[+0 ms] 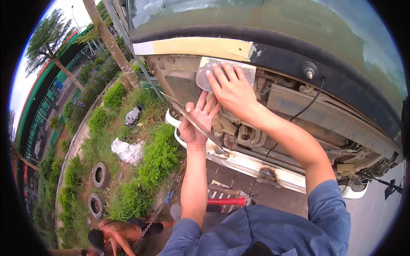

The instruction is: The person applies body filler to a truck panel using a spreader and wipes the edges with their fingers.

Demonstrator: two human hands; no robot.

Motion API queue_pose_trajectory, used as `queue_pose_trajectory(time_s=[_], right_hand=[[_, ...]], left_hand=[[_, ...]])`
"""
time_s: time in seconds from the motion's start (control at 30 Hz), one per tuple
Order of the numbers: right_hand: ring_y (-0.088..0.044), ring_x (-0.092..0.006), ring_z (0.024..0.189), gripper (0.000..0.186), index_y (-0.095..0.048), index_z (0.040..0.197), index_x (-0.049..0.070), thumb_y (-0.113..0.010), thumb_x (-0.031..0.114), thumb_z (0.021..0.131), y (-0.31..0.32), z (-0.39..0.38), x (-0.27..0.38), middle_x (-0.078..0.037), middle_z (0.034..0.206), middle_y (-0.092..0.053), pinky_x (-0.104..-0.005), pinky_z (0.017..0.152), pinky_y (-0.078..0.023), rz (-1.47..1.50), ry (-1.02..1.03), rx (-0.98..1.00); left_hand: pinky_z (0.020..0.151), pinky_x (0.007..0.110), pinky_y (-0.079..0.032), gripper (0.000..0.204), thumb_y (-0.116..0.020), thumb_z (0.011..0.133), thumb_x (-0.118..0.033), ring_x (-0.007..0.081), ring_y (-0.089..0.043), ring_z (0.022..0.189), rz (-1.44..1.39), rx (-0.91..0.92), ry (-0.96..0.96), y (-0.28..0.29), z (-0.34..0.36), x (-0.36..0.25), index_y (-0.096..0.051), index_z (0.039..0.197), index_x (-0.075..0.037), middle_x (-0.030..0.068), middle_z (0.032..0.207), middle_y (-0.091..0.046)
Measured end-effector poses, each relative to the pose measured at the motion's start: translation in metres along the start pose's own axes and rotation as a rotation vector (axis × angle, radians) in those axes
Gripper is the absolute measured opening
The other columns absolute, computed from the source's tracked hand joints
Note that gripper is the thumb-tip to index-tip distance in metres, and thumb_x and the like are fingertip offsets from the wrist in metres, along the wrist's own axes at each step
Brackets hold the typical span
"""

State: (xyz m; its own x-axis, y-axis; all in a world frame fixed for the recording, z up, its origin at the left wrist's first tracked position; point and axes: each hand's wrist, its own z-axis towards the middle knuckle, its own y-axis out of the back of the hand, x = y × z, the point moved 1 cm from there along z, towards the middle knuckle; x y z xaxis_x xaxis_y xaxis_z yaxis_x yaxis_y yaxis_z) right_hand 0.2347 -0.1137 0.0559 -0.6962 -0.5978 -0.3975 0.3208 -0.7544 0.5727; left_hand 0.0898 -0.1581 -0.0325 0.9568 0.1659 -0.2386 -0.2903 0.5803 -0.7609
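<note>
Dull grey metal plate [225,73]

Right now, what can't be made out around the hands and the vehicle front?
- Head view: most of the metal plate under the right hand.
- What the left hand touches: hidden behind its palm and the strip.
- The person below: cut by the rim.

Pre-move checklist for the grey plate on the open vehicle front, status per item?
1. Right hand flat on grey plate: ok.
2. Left hand supporting the thin metal strip below: ok.
3. Plate seated flush against cream panel: cannot tell.
4. Black cable clear of both hands: ok.
5. Fasteners on the plate: cannot tell.
6. Person crouching below, clear of a drop: not ok.
</note>
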Motion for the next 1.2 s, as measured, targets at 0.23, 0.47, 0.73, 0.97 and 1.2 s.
queue_pose_trajectory(time_s=[0.23,0.47,0.73,0.97,1.2], right_hand=[[-0.047,-0.0392,0.126,0.053,-0.05,0.133,-0.001,-0.057,0.017,0.083,-0.034,0.032,-0.025,-0.023,0.135,-0.049,-0.0526,0.103,-0.038,-0.156,0.004,0.056],[-0.047,-0.0407,0.125,0.051,-0.052,0.133,-0.001,-0.053,0.023,0.088,-0.045,0.047,-0.037,-0.024,0.134,-0.05,-0.0531,0.101,-0.04,-0.256,0.007,0.065],[-0.047,-0.0359,0.126,0.053,-0.05,0.133,0.0,-0.058,0.02,0.084,-0.051,0.049,-0.039,-0.022,0.136,-0.049,-0.0509,0.102,-0.039,-0.242,-0.012,0.087],[-0.047,-0.0351,0.125,0.06,-0.051,0.132,0.0,-0.065,0.028,0.08,-0.057,0.049,-0.043,-0.022,0.135,-0.049,-0.0502,0.102,-0.039,-0.257,-0.01,0.067],[-0.046,-0.0333,0.127,0.06,-0.052,0.131,0.002,-0.064,0.036,0.083,-0.068,0.047,-0.042,-0.02,0.135,-0.049,-0.0505,0.102,-0.038,-0.265,-0.027,0.043]], left_hand=[[0.113,0.053,-0.023,0.016,-0.055,0.097,-0.027,0.0338,-0.029,0.139,-0.113,0.122,0.055,0.016,0.091,0.007,-0.058,0.102,-0.012,0.0145,0.149,-0.034],[0.114,0.05,-0.021,0.016,-0.058,0.095,-0.026,0.0321,-0.028,0.14,-0.109,0.105,0.074,0.025,0.114,0.003,-0.058,0.104,-0.014,0.0151,0.15,-0.033],[0.114,0.05,-0.022,0.018,-0.056,0.096,-0.028,0.0341,-0.031,0.137,-0.118,0.039,0.084,0.044,0.122,0.001,-0.06,0.106,-0.013,0.0165,0.145,-0.039],[0.111,0.053,-0.025,0.025,-0.051,0.099,-0.032,0.0361,-0.035,0.134,-0.126,0.031,0.095,0.053,0.123,0.002,-0.06,0.109,-0.011,0.0192,0.139,-0.043],[0.108,0.052,-0.029,0.028,-0.05,0.099,-0.033,0.0347,-0.039,0.13,-0.074,0.002,0.094,0.055,0.124,0.002,-0.064,0.109,-0.011,0.0179,0.133,-0.049]])
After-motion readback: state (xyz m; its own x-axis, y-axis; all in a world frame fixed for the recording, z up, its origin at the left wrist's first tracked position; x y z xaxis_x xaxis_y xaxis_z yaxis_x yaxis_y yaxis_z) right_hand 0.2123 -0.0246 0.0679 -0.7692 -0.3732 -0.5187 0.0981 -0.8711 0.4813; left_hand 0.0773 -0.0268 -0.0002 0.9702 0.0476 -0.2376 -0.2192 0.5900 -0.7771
